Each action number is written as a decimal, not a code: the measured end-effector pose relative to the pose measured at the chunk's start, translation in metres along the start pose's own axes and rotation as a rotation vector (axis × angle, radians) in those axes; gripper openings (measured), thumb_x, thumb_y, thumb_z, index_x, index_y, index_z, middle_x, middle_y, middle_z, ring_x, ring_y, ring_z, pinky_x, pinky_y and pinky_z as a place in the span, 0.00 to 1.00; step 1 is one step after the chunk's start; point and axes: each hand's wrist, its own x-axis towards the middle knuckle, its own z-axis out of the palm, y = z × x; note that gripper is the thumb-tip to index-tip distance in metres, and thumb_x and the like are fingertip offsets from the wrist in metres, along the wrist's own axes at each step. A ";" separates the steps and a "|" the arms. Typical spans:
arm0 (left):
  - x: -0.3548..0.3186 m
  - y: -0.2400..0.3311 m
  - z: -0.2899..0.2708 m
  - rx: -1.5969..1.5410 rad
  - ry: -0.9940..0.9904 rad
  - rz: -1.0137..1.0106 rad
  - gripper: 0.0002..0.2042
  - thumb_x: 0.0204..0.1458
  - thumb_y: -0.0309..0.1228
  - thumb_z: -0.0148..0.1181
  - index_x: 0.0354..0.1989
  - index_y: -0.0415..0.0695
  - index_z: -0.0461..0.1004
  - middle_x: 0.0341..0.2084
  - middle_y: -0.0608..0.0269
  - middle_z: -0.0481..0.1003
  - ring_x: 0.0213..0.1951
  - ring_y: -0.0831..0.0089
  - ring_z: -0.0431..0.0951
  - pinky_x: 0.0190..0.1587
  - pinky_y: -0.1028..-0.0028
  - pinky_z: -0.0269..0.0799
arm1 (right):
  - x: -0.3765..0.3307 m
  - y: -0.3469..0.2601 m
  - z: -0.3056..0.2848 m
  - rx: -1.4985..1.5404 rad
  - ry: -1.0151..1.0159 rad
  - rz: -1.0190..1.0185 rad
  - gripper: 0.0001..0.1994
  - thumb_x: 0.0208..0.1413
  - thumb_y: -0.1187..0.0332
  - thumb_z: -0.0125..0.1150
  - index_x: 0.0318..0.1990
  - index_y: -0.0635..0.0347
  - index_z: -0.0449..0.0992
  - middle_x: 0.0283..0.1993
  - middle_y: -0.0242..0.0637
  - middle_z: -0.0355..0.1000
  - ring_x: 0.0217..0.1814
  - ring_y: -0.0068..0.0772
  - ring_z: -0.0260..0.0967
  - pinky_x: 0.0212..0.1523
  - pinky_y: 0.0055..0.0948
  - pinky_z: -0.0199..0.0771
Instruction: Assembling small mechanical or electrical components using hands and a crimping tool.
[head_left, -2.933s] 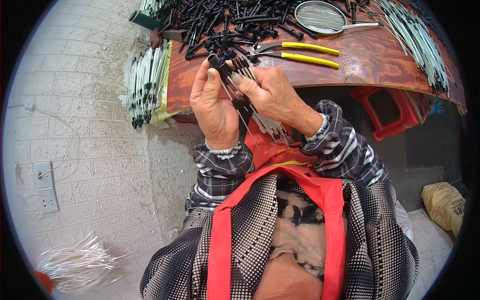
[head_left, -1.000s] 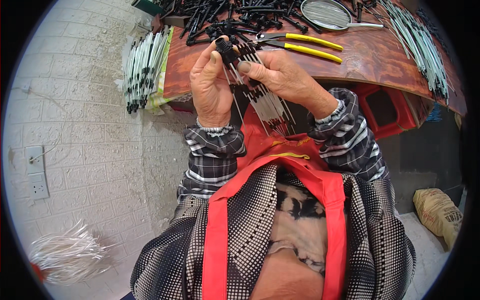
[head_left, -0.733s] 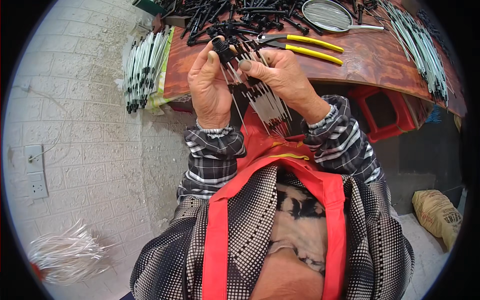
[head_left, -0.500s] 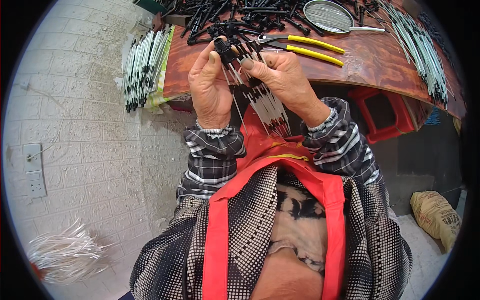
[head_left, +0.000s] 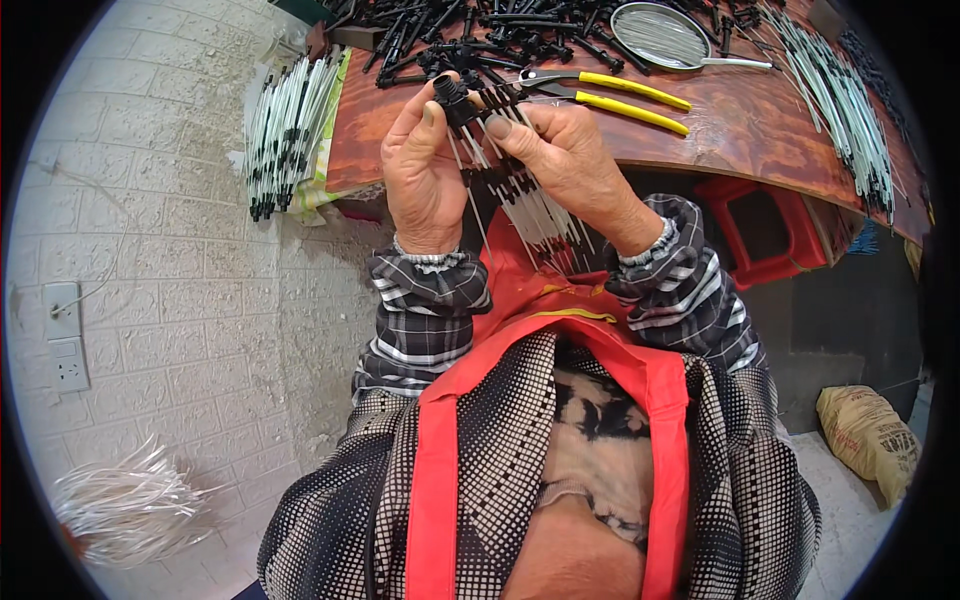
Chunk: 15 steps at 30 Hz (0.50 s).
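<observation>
My left hand is closed on a black ribbed plastic fitting with thin white rods hanging from it, its thumb and fingertips pressed to the sides. Beside it my right hand pinches the upper part of a bundle of white rods with black sleeves, thumb on top. The bundle fans down over my red apron. Some rod tops hide behind the right fingers. Just beyond the hands, pliers with yellow handles lie on the wooden table, jaws toward the fitting.
Black plastic parts are heaped at the table's far side. Next to them lies a racket-shaped tray of thin rods. Rod bundles lie at the right and left edges. A red plastic stool stands under the table.
Both hands have shifted very slightly to the right, keeping their grips. The lower rod ends have spread a little to the right.
</observation>
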 end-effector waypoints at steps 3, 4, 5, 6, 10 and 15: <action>0.000 -0.001 -0.002 -0.019 0.008 -0.012 0.16 0.62 0.28 0.51 0.56 0.34 0.68 0.51 0.56 0.74 0.50 0.70 0.76 0.56 0.70 0.71 | 0.000 0.000 -0.002 -0.037 0.000 -0.008 0.18 0.63 0.57 0.57 0.26 0.63 0.73 0.21 0.21 0.65 0.24 0.11 0.58 0.23 0.19 0.59; 0.000 -0.001 -0.001 -0.026 0.012 -0.017 0.16 0.62 0.28 0.51 0.56 0.34 0.68 0.51 0.56 0.74 0.50 0.70 0.76 0.56 0.70 0.71 | 0.000 0.000 -0.001 -0.054 -0.002 -0.013 0.18 0.63 0.58 0.57 0.26 0.63 0.73 0.21 0.21 0.65 0.24 0.12 0.58 0.23 0.19 0.59; -0.001 -0.001 -0.001 -0.026 0.013 -0.017 0.16 0.62 0.28 0.51 0.56 0.34 0.68 0.51 0.56 0.74 0.50 0.70 0.76 0.56 0.70 0.71 | 0.000 0.000 -0.001 -0.054 -0.003 -0.013 0.18 0.63 0.58 0.57 0.26 0.63 0.73 0.21 0.21 0.65 0.24 0.12 0.58 0.23 0.19 0.59; -0.001 -0.001 0.000 -0.036 0.050 -0.020 0.16 0.61 0.28 0.52 0.55 0.33 0.69 0.49 0.56 0.75 0.49 0.70 0.77 0.54 0.71 0.72 | 0.000 -0.002 0.000 -0.074 0.011 0.001 0.16 0.61 0.60 0.57 0.27 0.65 0.74 0.19 0.26 0.66 0.23 0.14 0.58 0.23 0.22 0.60; -0.001 -0.001 0.004 -0.048 0.113 -0.023 0.16 0.59 0.28 0.56 0.53 0.33 0.71 0.44 0.55 0.78 0.45 0.70 0.79 0.51 0.72 0.74 | -0.001 -0.005 0.002 -0.123 0.042 0.021 0.12 0.58 0.66 0.56 0.31 0.69 0.77 0.17 0.36 0.68 0.21 0.20 0.60 0.23 0.28 0.63; 0.000 -0.001 0.004 -0.047 0.074 -0.014 0.16 0.59 0.29 0.56 0.54 0.33 0.70 0.45 0.55 0.78 0.45 0.70 0.79 0.51 0.72 0.74 | -0.004 -0.007 0.003 -0.147 0.043 -0.031 0.12 0.60 0.66 0.57 0.29 0.67 0.73 0.19 0.30 0.66 0.22 0.17 0.59 0.23 0.25 0.61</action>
